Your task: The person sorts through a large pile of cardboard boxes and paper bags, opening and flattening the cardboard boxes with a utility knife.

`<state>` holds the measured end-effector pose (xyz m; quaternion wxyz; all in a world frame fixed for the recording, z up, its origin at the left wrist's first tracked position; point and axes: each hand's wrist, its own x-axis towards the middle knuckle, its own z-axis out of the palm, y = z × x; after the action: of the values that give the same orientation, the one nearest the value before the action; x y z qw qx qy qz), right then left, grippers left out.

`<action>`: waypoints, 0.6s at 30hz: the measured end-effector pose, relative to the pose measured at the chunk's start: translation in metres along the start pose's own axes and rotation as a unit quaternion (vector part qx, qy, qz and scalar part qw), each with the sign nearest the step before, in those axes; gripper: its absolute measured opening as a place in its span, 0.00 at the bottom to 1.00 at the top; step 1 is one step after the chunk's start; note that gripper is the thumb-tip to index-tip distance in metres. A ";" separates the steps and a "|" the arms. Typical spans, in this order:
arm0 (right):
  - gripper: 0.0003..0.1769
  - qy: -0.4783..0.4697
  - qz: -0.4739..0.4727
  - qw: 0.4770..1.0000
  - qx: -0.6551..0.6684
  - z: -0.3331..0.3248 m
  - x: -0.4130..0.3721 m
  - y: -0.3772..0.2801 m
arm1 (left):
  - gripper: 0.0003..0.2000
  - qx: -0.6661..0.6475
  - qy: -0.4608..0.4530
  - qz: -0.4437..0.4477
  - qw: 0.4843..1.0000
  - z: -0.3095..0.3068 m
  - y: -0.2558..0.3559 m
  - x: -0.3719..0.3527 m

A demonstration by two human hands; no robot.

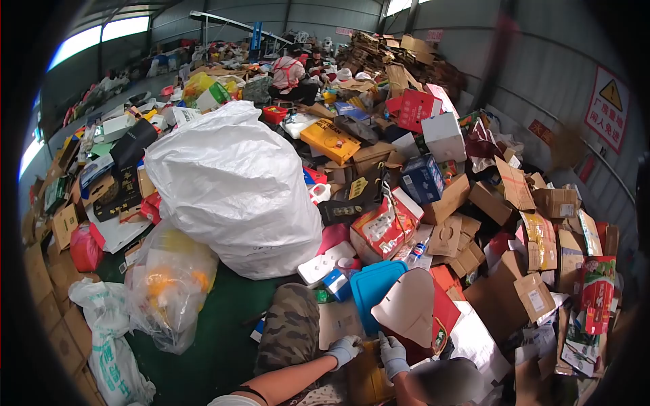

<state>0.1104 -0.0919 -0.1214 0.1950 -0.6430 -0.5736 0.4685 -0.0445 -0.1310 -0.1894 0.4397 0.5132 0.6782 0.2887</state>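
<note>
My left hand [344, 350], in a pale work glove, is low in the middle, beside my camouflage-clad knee. Its fingers are curled near the edge of a brown-yellow cardboard piece [369, 372]; what they hold is hidden. My right hand [393, 354], also gloved, is closed at the lower left edge of a red box [443, 314] with a white inner face. That box stands tilted with its white flap [405, 301] raised. Behind it leans a blue plastic lid or tray [365, 291]. A flat grey-brown board [340, 322] lies just beyond my left hand.
A big white sack [233, 186] bulges ahead. Left of my knee are a clear plastic bag [169, 291] and a white woven bag [108, 345] on green floor [233, 304]. Mixed cartons [501, 291] pile up at right. Farther off, a person [288, 73] sits among the heaps.
</note>
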 end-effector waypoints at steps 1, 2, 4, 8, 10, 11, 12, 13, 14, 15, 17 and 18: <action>0.15 0.019 -0.021 0.999 -0.039 0.007 0.008 0.011 | 0.14 0.039 0.025 0.010 0.999 0.007 -0.001 0.000; 0.16 0.035 -0.034 0.998 -0.040 0.015 0.021 0.024 | 0.14 0.078 0.049 0.021 0.996 0.013 0.000 -0.001; 0.16 0.069 -0.048 0.996 0.033 0.017 0.024 0.024 | 0.15 0.093 0.078 0.048 0.991 0.009 0.005 0.002; 0.17 0.045 -0.074 0.986 0.143 0.004 0.010 -0.011 | 0.19 -0.186 -0.065 0.005 0.980 -0.039 0.005 0.020; 0.15 -0.002 -0.026 0.983 0.181 -0.005 -0.014 -0.041 | 0.18 -0.296 -0.154 -0.049 0.941 -0.068 0.001 0.042; 0.14 -0.028 -0.022 0.973 0.227 -0.009 -0.028 -0.059 | 0.17 -0.341 -0.181 -0.034 0.922 -0.084 0.011 0.048; 0.14 -0.052 -0.020 0.961 0.272 -0.011 -0.039 -0.074 | 0.12 -0.130 -0.153 -0.024 0.979 -0.121 0.066 0.034; 0.13 -0.075 -0.020 0.946 0.315 -0.018 -0.052 -0.090 | 0.10 -0.221 -0.186 -0.001 0.957 -0.120 0.047 0.062; 0.13 -0.148 -0.017 0.907 0.395 -0.029 -0.073 -0.108 | 0.11 -0.295 -0.221 0.017 0.929 -0.134 0.056 0.068; 0.13 -0.160 -0.016 0.896 0.414 -0.037 -0.091 -0.119 | 0.11 -0.312 -0.219 -0.001 0.925 -0.151 0.079 0.065; 0.14 -0.183 -0.014 0.871 0.456 -0.044 -0.120 -0.134 | 0.10 -0.315 -0.351 0.063 0.880 -0.153 0.058 0.112; 0.15 -0.163 -0.012 0.867 0.470 -0.043 -0.128 -0.132 | 0.10 -0.294 -0.381 0.083 0.873 -0.160 0.067 0.112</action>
<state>0.0851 -0.1624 0.0520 0.3834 -0.3833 -0.3166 0.7784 -0.1669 0.0052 -0.0950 0.7692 0.4844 0.2971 0.2924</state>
